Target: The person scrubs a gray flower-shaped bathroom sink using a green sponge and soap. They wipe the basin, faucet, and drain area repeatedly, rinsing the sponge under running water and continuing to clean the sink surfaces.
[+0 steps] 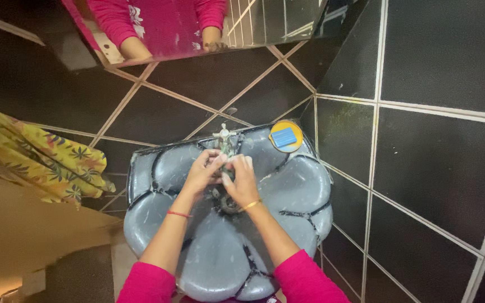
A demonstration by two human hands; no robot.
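So both hands are bunched together over the middle of the grey petal-shaped basin (287, 191), just below the small metal tap (224, 137) at its back rim. The left hand (204, 173) has its fingers curled around the right hand (241, 180), palms pressed into each other, so they're clasped on one another and not on any object as far as I can see. The tap stands upright right above the fingertips, with the left hand a touch closer to it. The drain sits directly under the wrists. A blue soap bar on a yellow dish (286, 136) rests on the basin's back right corner, nearer the right hand. A yellow patterned cloth (40, 157) hangs well off to the basin's left.
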